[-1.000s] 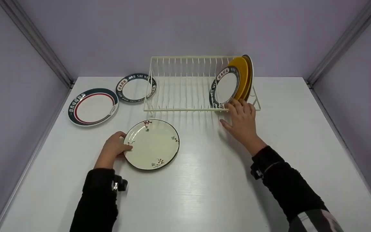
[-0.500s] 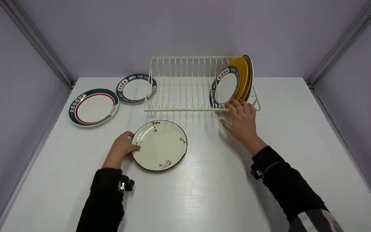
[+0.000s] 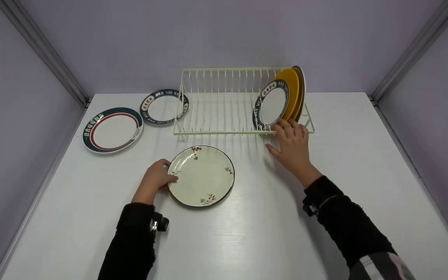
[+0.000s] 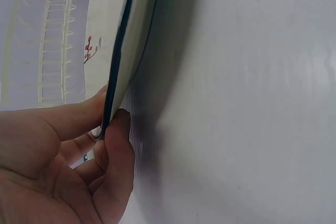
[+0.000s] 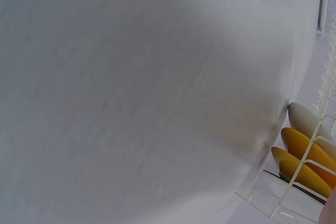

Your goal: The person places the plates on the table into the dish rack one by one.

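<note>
My left hand (image 3: 168, 175) pinches the left rim of a cream plate (image 3: 204, 177) with small flower sprigs and a dark edge, which lies on the white table (image 3: 247, 233). The left wrist view shows thumb and fingers (image 4: 116, 142) clamped on the plate's rim (image 4: 126, 51). My right hand (image 3: 291, 134) is open, its fingertips resting at the front right rail of the cream wire dish rack (image 3: 224, 101). A dark-rimmed white plate (image 3: 272, 105), a yellow plate (image 3: 291, 87) and a brown plate (image 3: 301, 87) stand upright in the rack's right end.
Two plates lie flat at the back left: a red-ringed one (image 3: 112, 129) and a dark-rimmed one (image 3: 163, 106) beside the rack. Grey walls close in the table on three sides. The right wrist view shows table surface, rack wires (image 5: 310, 182) and yellow plate edges (image 5: 299, 142).
My left hand has slid the cream flowered plate to the right, closer to the rack's front. The right hand has stayed at the rack.
</note>
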